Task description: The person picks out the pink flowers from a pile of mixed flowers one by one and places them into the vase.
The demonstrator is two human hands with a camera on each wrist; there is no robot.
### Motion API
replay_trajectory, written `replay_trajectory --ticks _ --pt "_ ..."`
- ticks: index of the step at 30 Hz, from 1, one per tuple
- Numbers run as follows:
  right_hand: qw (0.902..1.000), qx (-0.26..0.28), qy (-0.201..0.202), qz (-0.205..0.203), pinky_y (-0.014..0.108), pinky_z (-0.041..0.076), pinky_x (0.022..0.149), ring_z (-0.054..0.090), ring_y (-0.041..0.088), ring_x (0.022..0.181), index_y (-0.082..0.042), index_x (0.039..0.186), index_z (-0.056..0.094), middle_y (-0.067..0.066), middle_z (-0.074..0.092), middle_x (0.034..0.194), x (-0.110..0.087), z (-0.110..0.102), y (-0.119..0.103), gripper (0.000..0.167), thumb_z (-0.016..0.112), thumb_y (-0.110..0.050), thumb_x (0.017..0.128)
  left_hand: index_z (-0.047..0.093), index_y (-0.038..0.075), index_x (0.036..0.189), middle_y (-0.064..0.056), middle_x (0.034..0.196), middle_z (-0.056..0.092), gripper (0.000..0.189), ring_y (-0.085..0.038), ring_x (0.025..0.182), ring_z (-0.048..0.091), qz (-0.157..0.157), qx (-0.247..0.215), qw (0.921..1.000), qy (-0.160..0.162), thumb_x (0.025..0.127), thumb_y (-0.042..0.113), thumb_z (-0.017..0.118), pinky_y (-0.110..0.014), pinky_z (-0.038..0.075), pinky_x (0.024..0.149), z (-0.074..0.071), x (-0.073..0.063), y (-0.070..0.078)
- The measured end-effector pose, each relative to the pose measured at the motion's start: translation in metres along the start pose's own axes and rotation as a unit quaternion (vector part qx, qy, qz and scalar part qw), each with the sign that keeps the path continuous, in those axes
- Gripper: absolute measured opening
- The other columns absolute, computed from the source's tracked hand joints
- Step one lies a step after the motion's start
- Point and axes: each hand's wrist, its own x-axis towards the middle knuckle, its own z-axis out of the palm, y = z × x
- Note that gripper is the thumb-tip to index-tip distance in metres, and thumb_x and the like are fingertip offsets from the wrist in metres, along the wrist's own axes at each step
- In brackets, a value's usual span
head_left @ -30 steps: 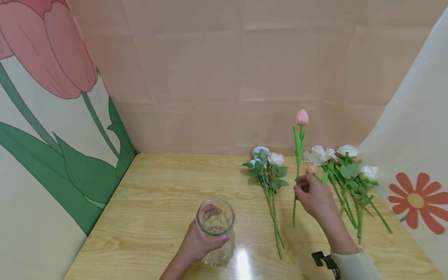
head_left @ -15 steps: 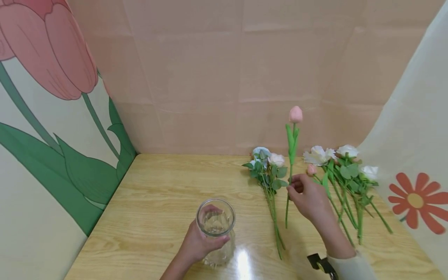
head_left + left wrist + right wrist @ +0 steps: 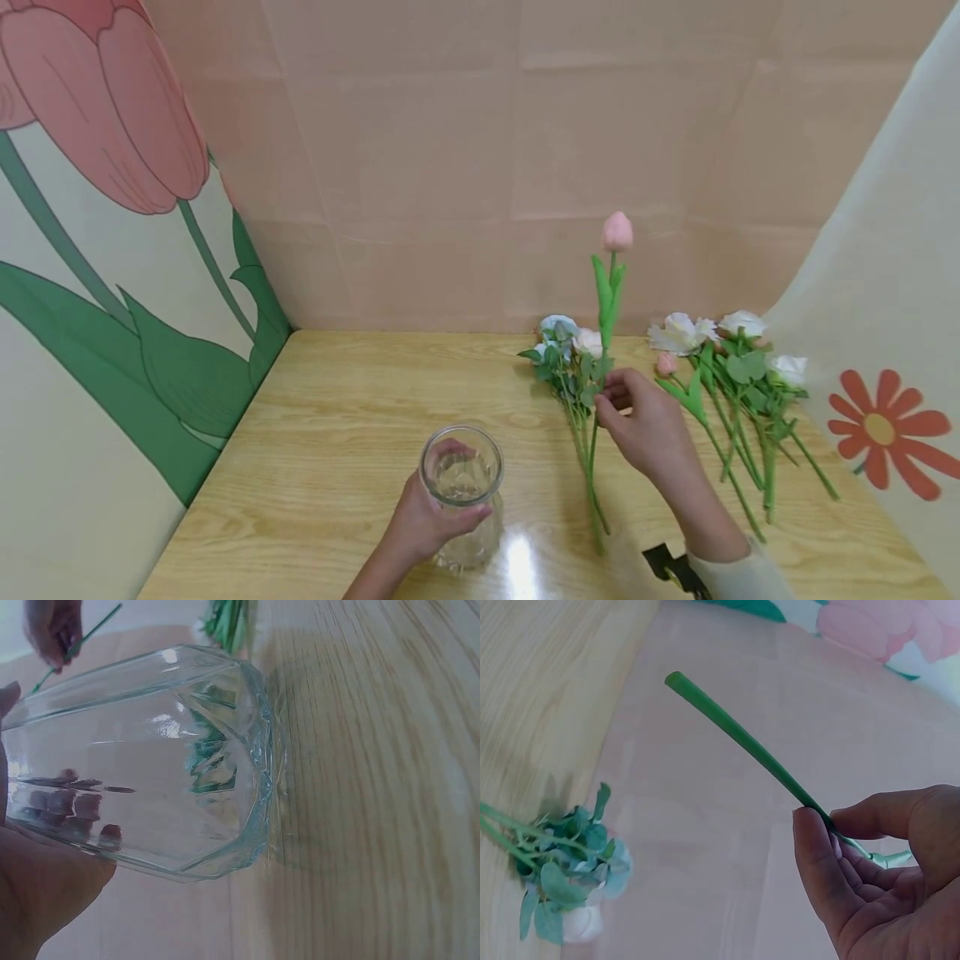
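My left hand (image 3: 431,521) grips a clear glass vase (image 3: 463,533) below its rim, thumb at the front and fingers behind the glass. In the left wrist view the faceted base of the vase (image 3: 225,765) rests at the wooden surface. My right hand (image 3: 652,425) pinches the stem of a pink tulip (image 3: 617,232) between thumb and fingertips, bloom upward. The right wrist view shows the bare lower tulip stem (image 3: 742,739) sticking out past the fingertips. Behind the held stem, in the head view, lie the blue and pale pink flowers (image 3: 562,342), partly overlapped by it.
On the wooden table (image 3: 360,400), a second pink tulip (image 3: 666,363) lies right of my right hand, beside several white flowers (image 3: 742,325) with green stems. A pinkish-brown backdrop (image 3: 420,167) rises at the back edge. Printed cloths flank both sides.
My right hand has carried the pink tulip leftward and slightly up, from beside the white flowers to over the blue and pink bunch. My left hand and the vase stay put.
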Motion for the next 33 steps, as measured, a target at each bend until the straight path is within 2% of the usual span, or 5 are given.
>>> replay_trajectory --ticks 5,18,27,33 --pt "0.9997 0.023 0.005 -0.008 0.036 0.06 0.071 0.069 0.025 0.087 0.0 0.114 0.061 0.012 0.07 0.098 -0.002 0.001 -0.011 0.02 0.064 -0.012 0.097 0.051 0.016 0.135 -0.002 0.128 0.061 0.079 -0.034 0.124 0.055 0.0 0.004 1.0 0.006 0.068 0.022 0.094 -0.064 0.043 0.103 0.001 0.0 0.001" --pt "0.9971 0.07 0.014 -0.026 0.027 0.06 0.075 0.069 0.021 0.09 -0.001 0.112 0.062 0.01 0.069 0.097 -0.005 0.003 -0.038 0.018 0.067 -0.007 0.096 0.05 0.023 0.132 0.003 0.129 0.06 0.079 -0.032 0.124 0.055 -0.001 0.0 1.0 0.007 0.067 0.019 0.094 -0.064 0.044 0.102 0.003 0.001 -0.001" --pt "0.9911 0.124 0.02 -0.045 0.021 0.059 0.072 0.07 0.019 0.086 -0.001 0.109 0.063 0.01 0.069 0.094 -0.007 0.004 -0.06 0.016 0.068 -0.004 0.095 0.05 0.023 0.133 0.001 0.131 0.059 0.078 -0.033 0.124 0.055 0.001 -0.004 1.0 0.004 0.067 0.019 0.093 -0.064 0.045 0.101 0.003 0.001 -0.002" --pt "0.9857 0.161 0.011 -0.048 0.023 0.061 0.069 0.071 0.02 0.082 -0.001 0.11 0.062 0.011 0.068 0.093 -0.006 0.005 -0.07 0.016 0.067 -0.002 0.094 0.048 0.022 0.135 -0.001 0.132 0.059 0.079 -0.036 0.124 0.054 0.0 0.0 1.0 -0.002 0.069 0.017 0.092 -0.064 0.047 0.1 0.003 0.001 -0.002"
